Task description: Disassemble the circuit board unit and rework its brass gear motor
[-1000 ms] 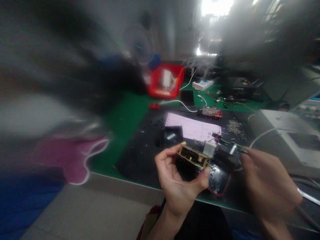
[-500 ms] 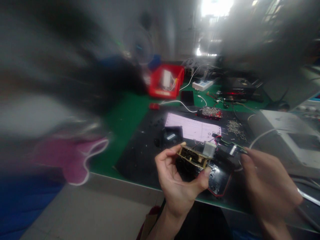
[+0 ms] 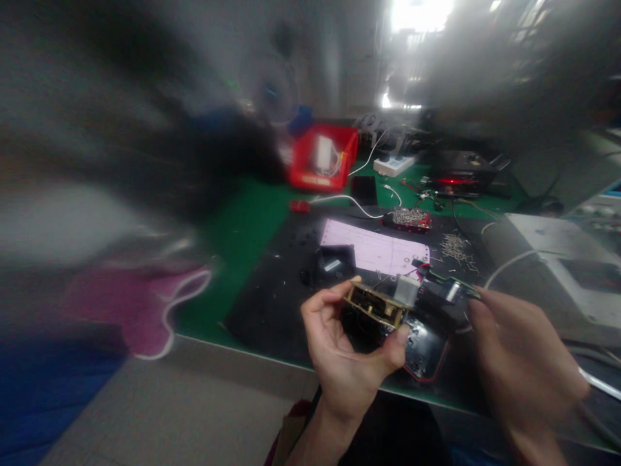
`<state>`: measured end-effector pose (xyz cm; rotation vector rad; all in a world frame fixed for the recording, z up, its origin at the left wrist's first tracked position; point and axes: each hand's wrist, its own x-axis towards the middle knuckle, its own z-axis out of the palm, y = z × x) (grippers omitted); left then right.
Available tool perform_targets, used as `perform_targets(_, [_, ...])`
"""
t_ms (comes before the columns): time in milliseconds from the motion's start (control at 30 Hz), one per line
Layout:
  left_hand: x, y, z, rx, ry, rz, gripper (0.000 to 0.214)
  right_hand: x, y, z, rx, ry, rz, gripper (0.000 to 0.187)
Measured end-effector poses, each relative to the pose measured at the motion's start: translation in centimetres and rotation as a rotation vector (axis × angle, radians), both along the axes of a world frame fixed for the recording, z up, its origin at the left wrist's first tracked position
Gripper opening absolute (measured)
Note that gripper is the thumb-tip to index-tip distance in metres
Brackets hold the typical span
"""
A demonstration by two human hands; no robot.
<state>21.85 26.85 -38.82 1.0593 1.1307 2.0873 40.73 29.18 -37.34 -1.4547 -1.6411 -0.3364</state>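
My left hand (image 3: 349,349) is closed on a brass-coloured frame (image 3: 376,305), gripping its ends between thumb and fingers. A white block (image 3: 406,290) sits at the frame's right end. My right hand (image 3: 524,349), slightly blurred, pinches the right end of a small circuit board (image 3: 449,285). Thin red and dark wires run near the board and the frame. Under and behind the hands lies a glossy black housing (image 3: 427,349) with a red edge. A smaller black shell (image 3: 334,264) rests on the mat beyond my left hand.
A pink sheet (image 3: 373,246) lies on the dark mat (image 3: 272,291). Behind it stands a tray of screws (image 3: 410,219), with loose screws (image 3: 456,249) to the right. A red bin (image 3: 323,158), a white power strip (image 3: 392,166) and a pale device (image 3: 567,259) surround the work area.
Hardly anything differs. Both hands keep their hold, and the right hand and circuit board shift very slightly. The red light on the black device at the back looks brighter.
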Motion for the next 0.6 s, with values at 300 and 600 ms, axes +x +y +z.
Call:
perform_targets(300, [-0.05, -0.09, -0.08, -0.006, -0.010, -0.001, 0.079, -0.15, -0.05, -0.10, 0.014, 0.055, 0.019, 0.025])
perform_targets(600, [-0.03, -0.14, -0.06, -0.005, -0.015, -0.003, 0.079, -0.05, 0.13, -0.19, 0.028, 0.048, 0.022, 0.021])
